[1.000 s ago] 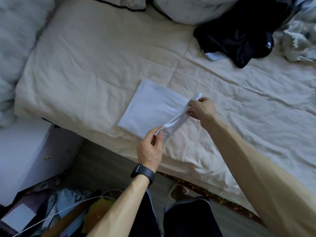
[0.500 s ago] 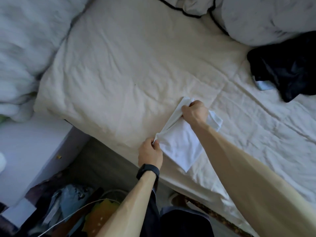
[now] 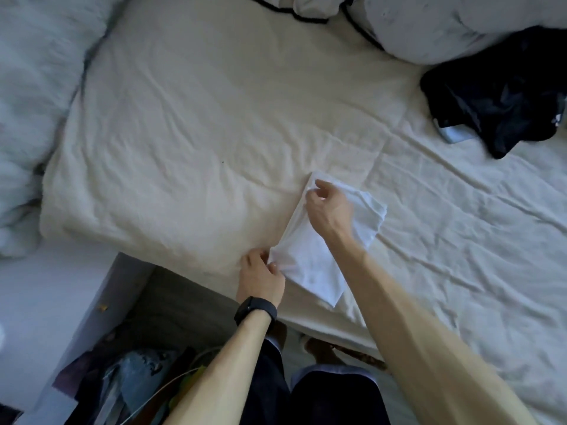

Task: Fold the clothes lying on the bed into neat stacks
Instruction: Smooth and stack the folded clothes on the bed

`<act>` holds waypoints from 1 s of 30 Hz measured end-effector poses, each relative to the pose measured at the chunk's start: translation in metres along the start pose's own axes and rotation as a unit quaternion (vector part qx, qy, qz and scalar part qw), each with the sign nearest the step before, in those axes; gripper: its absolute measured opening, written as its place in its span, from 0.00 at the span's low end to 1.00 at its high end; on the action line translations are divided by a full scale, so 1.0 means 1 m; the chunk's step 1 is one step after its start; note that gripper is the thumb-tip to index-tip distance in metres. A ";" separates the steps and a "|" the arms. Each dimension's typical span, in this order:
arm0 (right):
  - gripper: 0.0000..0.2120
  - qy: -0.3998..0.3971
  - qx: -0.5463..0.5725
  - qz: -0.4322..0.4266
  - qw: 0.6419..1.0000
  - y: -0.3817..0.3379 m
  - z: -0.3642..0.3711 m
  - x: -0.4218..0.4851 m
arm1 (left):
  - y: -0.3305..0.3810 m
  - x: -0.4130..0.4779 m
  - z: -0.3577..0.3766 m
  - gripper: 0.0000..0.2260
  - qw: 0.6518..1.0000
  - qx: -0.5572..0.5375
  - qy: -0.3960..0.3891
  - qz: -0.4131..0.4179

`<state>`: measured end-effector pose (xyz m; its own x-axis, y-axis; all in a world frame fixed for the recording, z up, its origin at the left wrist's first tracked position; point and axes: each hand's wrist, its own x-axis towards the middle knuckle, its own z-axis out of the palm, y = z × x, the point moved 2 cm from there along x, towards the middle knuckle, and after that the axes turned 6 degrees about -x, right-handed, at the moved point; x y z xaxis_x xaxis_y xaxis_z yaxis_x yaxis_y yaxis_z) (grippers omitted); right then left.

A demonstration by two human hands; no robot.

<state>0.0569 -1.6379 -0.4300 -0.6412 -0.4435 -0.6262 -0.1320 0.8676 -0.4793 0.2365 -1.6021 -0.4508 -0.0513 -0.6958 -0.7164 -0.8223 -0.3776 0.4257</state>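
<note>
Spanning left grip [image 3: 260,273], right grip [image 3: 326,208]: garment [image 3: 311,266]

cloth [image 3: 310,271] mid-section hidden under right hand [image 3: 329,210] and forearm, left hand [image 3: 260,277] fingertips out of sight at cloth corner, black garment [image 3: 491,93] cut by right edge, grey item [image 3: 457,134] half buried under it, unidentifiable, duvet [image 3: 30,72] blurred, cropped left, floor clutter [image 3: 132,378] too dim to read
</note>
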 end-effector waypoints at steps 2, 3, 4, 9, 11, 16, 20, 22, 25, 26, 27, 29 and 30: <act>0.13 0.076 0.099 0.051 0.991 0.031 -0.016 -0.023 | -0.001 0.001 -0.002 0.15 1.000 0.002 -0.016 0.009; 0.11 0.116 0.116 0.078 0.983 0.049 -0.022 -0.036 | 0.000 0.002 -0.003 0.16 1.000 0.004 -0.027 0.010; 0.10 0.147 0.119 0.107 0.976 0.069 -0.026 -0.049 | 0.000 0.004 -0.004 0.16 0.999 0.001 -0.034 0.014; 0.21 0.065 0.114 0.227 0.965 0.148 -0.020 -0.096 | 0.008 0.020 -0.004 0.25 0.996 -0.003 -0.093 -0.001; 0.23 -0.014 0.136 0.230 0.963 0.165 -0.006 -0.100 | 0.010 0.030 -0.002 0.32 0.990 0.046 -0.133 -0.020; 0.12 -0.046 0.180 0.146 0.972 0.173 0.010 -0.094 | 0.008 0.027 -0.002 0.21 0.991 0.044 -0.123 -0.009; 0.07 0.025 0.216 0.143 0.966 0.187 -0.004 -0.112 | -0.006 -0.010 0.013 0.16 0.989 -0.070 -0.125 -0.032; 0.06 0.058 0.208 0.149 0.965 0.205 -0.020 -0.123 | -0.015 -0.038 0.028 0.12 0.973 -0.016 -0.223 -0.052; 0.04 0.111 0.158 0.156 0.969 0.240 -0.053 -0.132 | -0.013 -0.064 0.038 0.10 0.922 0.161 -0.346 -0.062; 0.04 0.127 0.146 0.160 0.968 0.250 -0.063 -0.132 | -0.005 -0.060 0.039 0.11 0.918 0.228 -0.323 -0.018; 0.05 0.140 0.148 0.166 0.965 0.259 -0.072 -0.131 | 0.011 -0.053 0.038 0.11 0.920 0.278 -0.273 0.034; 0.05 0.156 0.176 0.179 0.955 0.271 -0.081 -0.127 | 0.052 -0.037 0.038 0.12 0.931 0.294 -0.166 0.140; 0.06 0.153 0.188 0.184 0.953 0.277 -0.081 -0.124 | 0.076 -0.031 0.040 0.13 0.931 0.277 -0.132 0.200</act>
<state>0.0388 -1.3244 -0.4355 -0.7902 0.0109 -0.6127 0.3864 0.7849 -0.4844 0.1530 -1.5846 -0.4187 -0.4929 -0.5116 -0.7038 -0.8699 0.3033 0.3889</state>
